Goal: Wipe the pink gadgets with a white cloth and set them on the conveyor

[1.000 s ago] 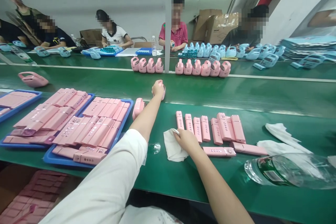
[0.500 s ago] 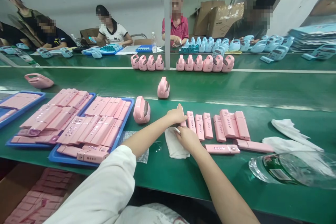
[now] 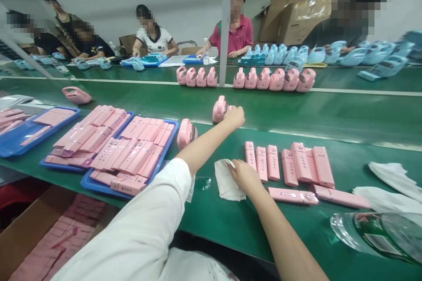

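My left hand [image 3: 234, 116] reaches out over the green belt [image 3: 329, 116], fingers closed. A bit of a pink bar shows in them, right against an upright pink device [image 3: 218, 109]. A second pink device [image 3: 186, 134] stands nearer, beside my forearm. Resting on the table, my right hand [image 3: 244, 176] pinches a white cloth [image 3: 224, 181]. Just right of it lies a row of pink bars [image 3: 290, 164], with two more bars [image 3: 292, 195] lying crosswise below.
Blue trays [image 3: 166, 147] stacked with pink bars sit at the left. A carton [image 3: 20, 232] of pink parts stands below the table edge. A clear bottle [image 3: 379, 232] and white cloths [image 3: 392, 178] lie at the right. Pink devices [image 3: 263, 79] line the far belt edge, where several people work.
My left hand set a pink device on the belt, came back to the leftmost bar in the row, then reached out to the device again. The row is one bar shorter.
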`<state>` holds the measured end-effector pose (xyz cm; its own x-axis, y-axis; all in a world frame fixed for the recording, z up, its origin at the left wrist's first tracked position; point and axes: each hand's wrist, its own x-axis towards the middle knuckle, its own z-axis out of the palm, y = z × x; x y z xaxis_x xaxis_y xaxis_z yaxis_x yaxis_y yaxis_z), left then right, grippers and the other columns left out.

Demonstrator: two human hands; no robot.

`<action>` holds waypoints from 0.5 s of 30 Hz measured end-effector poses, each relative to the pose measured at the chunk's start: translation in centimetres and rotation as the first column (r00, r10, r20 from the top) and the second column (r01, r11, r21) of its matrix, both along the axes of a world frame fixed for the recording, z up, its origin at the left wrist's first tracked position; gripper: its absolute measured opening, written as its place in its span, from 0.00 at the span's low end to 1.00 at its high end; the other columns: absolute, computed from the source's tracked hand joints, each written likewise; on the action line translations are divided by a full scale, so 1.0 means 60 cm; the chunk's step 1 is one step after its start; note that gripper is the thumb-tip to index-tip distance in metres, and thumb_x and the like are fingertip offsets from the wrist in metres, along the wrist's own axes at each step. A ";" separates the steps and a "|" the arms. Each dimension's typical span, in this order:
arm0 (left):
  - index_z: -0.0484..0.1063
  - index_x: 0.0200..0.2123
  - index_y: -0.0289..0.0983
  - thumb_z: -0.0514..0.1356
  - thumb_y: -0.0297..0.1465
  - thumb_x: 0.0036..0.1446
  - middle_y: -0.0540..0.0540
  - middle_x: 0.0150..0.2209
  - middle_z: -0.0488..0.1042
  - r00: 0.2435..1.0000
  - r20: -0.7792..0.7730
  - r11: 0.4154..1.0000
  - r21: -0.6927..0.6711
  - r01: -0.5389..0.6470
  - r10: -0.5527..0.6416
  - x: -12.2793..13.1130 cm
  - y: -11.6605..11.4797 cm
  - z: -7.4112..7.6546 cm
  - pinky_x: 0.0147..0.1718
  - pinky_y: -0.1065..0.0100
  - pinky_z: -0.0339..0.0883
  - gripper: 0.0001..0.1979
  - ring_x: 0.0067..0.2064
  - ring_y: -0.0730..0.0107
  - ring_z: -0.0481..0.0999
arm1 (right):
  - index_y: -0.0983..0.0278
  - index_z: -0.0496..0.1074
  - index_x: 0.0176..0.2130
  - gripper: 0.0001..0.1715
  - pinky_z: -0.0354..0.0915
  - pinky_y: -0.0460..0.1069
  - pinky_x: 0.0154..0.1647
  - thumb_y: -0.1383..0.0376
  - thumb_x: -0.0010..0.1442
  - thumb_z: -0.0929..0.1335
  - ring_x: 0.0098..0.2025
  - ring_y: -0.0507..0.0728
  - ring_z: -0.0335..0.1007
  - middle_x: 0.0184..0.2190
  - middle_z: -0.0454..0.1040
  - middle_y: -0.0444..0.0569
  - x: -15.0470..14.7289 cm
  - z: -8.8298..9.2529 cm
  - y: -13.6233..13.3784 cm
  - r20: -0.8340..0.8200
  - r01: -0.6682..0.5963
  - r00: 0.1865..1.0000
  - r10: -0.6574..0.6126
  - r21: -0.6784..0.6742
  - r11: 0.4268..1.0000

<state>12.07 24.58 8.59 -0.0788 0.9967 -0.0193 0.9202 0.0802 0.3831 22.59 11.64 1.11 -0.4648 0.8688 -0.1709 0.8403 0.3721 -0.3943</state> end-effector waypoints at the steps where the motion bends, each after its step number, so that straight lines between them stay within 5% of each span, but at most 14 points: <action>1: 0.67 0.55 0.34 0.59 0.35 0.61 0.36 0.57 0.67 1.000 -0.023 0.999 0.032 0.016 -0.016 -0.004 -0.023 0.005 0.55 0.53 0.65 0.20 0.58 0.53 0.68 | 0.65 0.72 0.37 0.15 0.56 0.48 0.32 0.64 0.69 0.59 0.38 0.58 0.73 0.39 0.76 0.56 0.000 -0.001 0.000 -0.022 0.006 1.000 -0.006 -0.007 1.000; 4: 0.64 0.58 0.36 0.56 0.36 0.63 0.36 0.58 0.65 0.994 -0.110 0.988 0.155 0.002 0.015 -0.036 -0.110 0.019 0.57 0.53 0.62 0.22 0.60 0.49 0.66 | 0.64 0.69 0.33 0.16 0.55 0.49 0.30 0.61 0.68 0.59 0.33 0.59 0.71 0.31 0.75 0.53 0.004 -0.004 0.001 -0.116 0.019 0.993 -0.022 -0.034 0.999; 6: 0.61 0.60 0.33 0.55 0.37 0.63 0.33 0.58 0.65 0.980 -0.150 0.968 0.233 -0.093 0.130 -0.075 -0.166 0.020 0.57 0.52 0.61 0.25 0.60 0.47 0.65 | 0.62 0.67 0.27 0.17 0.56 0.49 0.29 0.58 0.64 0.61 0.29 0.58 0.68 0.24 0.72 0.49 0.008 -0.009 0.005 -0.324 0.063 0.942 -0.088 -0.085 0.994; 9: 0.53 0.65 0.25 0.58 0.36 0.60 0.26 0.59 0.64 0.901 -0.151 0.901 0.228 -0.369 0.407 -0.143 -0.219 0.003 0.58 0.51 0.60 0.34 0.61 0.44 0.64 | 0.61 0.63 0.22 0.21 0.59 0.50 0.28 0.50 0.56 0.64 0.26 0.58 0.66 0.19 0.68 0.47 0.011 -0.023 0.015 -0.617 0.142 0.748 -0.245 -0.211 0.967; 11: 0.51 0.66 0.24 0.54 0.33 0.63 0.26 0.57 0.67 0.862 -0.076 0.858 0.175 -0.483 0.501 -0.178 -0.232 -0.018 0.56 0.52 0.63 0.32 0.59 0.45 0.68 | 0.61 0.66 0.25 0.24 0.64 0.52 0.27 0.44 0.54 0.61 0.27 0.59 0.68 0.21 0.70 0.49 0.010 -0.034 0.022 -0.672 0.179 0.669 -0.317 -0.269 0.946; 15: 0.61 0.63 0.33 0.49 0.29 0.64 0.35 0.55 0.73 0.898 0.141 0.868 0.234 -0.438 0.416 -0.205 -0.245 -0.051 0.56 0.55 0.65 0.24 0.57 0.52 0.73 | 0.65 0.71 0.41 0.32 0.71 0.53 0.31 0.42 0.55 0.61 0.34 0.60 0.74 0.31 0.76 0.52 0.006 -0.053 0.030 -0.794 0.213 0.388 -0.467 -0.416 0.884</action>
<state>-0.22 9.86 5.54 -0.5071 0.8374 0.2040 0.7820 0.3476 0.5173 22.92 13.43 -2.06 -0.1483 0.9866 -0.0674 0.0519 -0.0603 -0.9968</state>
